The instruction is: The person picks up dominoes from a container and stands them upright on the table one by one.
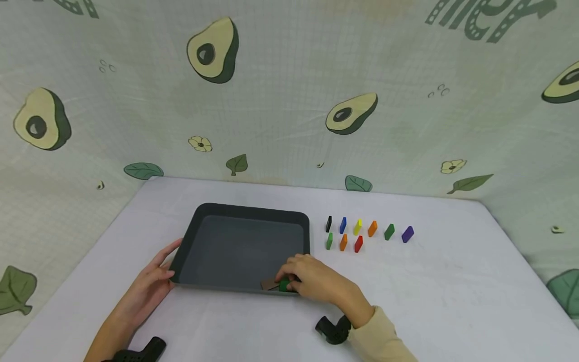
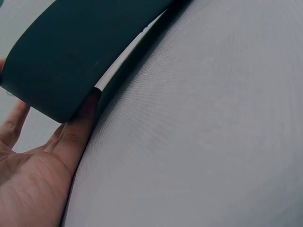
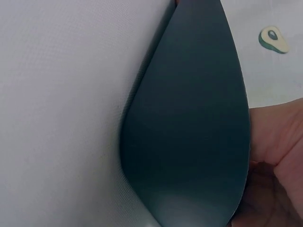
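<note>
A dark grey baking tray (image 1: 244,246) lies on the white table. My left hand (image 1: 151,281) holds it at its near left corner; in the left wrist view one finger of the left hand (image 2: 42,175) reaches beneath the tray's edge (image 2: 71,56). Inside the near right corner, my right hand (image 1: 312,279) pinches a green domino (image 1: 284,285) with thumb and fingers. Beside it lies a brown domino (image 1: 269,284), partly covered. The right wrist view shows the tray's outer wall (image 3: 189,113) hiding the fingertips of the right hand (image 3: 279,156).
To the right of the tray, several coloured dominoes stand upright in two rows, among them a black domino (image 1: 328,223), a purple domino (image 1: 408,234) and a red domino (image 1: 359,244). A cloth with avocado prints (image 1: 280,90) hangs behind the table.
</note>
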`<state>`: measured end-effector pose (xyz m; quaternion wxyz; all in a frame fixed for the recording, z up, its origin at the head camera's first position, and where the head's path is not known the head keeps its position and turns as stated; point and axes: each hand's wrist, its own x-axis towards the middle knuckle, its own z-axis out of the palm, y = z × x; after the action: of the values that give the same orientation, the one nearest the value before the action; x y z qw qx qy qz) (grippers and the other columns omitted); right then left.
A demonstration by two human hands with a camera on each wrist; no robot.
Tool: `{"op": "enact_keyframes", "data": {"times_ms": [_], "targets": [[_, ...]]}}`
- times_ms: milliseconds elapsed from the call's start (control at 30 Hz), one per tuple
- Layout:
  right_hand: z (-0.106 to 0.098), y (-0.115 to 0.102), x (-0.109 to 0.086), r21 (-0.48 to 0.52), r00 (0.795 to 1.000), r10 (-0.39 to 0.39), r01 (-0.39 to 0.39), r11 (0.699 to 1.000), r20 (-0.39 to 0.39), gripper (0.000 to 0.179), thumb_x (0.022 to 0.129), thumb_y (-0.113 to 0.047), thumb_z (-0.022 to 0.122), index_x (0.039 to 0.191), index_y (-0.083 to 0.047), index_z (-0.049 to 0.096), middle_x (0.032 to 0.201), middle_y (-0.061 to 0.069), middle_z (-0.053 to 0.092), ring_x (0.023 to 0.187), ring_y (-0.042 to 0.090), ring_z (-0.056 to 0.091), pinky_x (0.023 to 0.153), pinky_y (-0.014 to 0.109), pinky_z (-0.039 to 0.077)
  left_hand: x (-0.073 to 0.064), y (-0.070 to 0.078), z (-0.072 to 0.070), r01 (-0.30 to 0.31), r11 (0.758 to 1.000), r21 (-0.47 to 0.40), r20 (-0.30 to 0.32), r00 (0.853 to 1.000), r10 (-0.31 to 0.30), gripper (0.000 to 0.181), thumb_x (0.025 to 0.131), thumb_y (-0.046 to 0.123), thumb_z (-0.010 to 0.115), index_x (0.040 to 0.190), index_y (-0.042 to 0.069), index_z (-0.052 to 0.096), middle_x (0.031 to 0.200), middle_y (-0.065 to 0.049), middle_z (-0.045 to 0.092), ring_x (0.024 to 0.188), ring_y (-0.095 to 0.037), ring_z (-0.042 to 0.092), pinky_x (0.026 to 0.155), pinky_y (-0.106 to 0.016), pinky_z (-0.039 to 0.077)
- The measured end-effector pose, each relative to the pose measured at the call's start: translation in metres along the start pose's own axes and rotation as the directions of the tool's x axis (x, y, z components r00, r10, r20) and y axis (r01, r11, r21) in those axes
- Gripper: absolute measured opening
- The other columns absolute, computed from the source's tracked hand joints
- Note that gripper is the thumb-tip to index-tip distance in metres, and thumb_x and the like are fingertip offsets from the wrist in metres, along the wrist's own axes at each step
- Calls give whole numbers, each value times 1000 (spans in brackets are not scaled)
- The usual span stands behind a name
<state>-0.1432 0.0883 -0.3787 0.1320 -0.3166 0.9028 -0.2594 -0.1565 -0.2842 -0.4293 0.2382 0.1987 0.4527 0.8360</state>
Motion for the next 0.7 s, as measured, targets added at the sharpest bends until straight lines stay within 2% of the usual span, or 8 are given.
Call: {"op": "enact_keyframes", "data": {"times_ms": [267,400,500,700], "targets": [[-3,0,-1,25,1000,5,-4,1000,-7,17,87,-7,62,99,-16,69,91,-5,62,81,5,47,72,19,41,0,-1,-1,3,1000,-4,6,1000,-3,61,94,-9,19,149,18,16,144,1,42,126,-11,46,98,-23,40],[-6,0,-2,77,1000,23,-21,997,-18,14,88,-8,61,100,-13,66,83,-6,57,76,4,46,67,18,42,0,-1,-2,-1,1000,-11,18,1000,1,61,94,-10,18,149,17,15,145,1,41,127,-11,45,98,-23,40],[-10,0,-4,101,998,44,-40,994,-44,13,88,-10,61,100,-12,64,78,-9,51,72,3,46,64,17,43,1,-1,-1,-3,1000,-6,19,1000,3,61,94,-9,18,149,16,14,145,0,40,127,-11,45,99,-23,40],[-19,-1,-9,92,992,47,-36,995,-118,14,87,-8,63,100,-10,63,80,-8,53,73,4,48,65,18,45,1,0,-1,4,1000,12,9,1000,-4,62,94,-9,19,149,16,13,145,1,40,127,-11,45,98,-23,40]]}}
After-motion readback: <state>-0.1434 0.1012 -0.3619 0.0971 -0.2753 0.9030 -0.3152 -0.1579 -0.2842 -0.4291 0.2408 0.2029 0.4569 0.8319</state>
